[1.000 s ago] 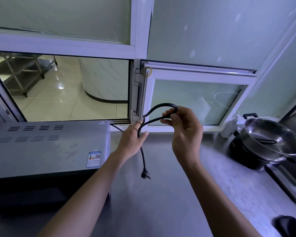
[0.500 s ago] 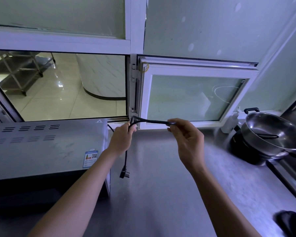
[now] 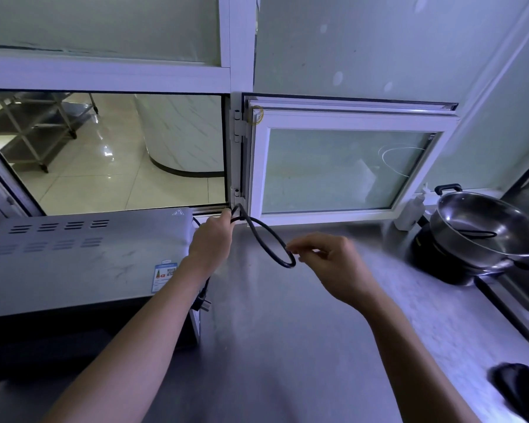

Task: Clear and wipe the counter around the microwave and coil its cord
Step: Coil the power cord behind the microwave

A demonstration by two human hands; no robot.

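A silver microwave [image 3: 74, 261] stands at the left on the steel counter [image 3: 287, 346]. Its black cord [image 3: 266, 239] runs from behind the microwave's right rear corner. My left hand [image 3: 211, 242] grips gathered cord beside that corner, above the counter. A loop of cord arcs from it down to the right, where my right hand [image 3: 327, 264] pinches the loop's end between thumb and fingers. The plug [image 3: 202, 303] dangles below my left wrist, next to the microwave's side.
A steel wok [image 3: 483, 230] sits on a black burner at the right, with a white bottle [image 3: 409, 212] behind it by the window sill. A dark cloth [image 3: 519, 392] lies at the lower right corner. Windows line the back.
The cord, pulled taut between my hands half a second ago, now hangs as a slack loop. My right hand dropped lower and to the right; the plug swung left toward the microwave.
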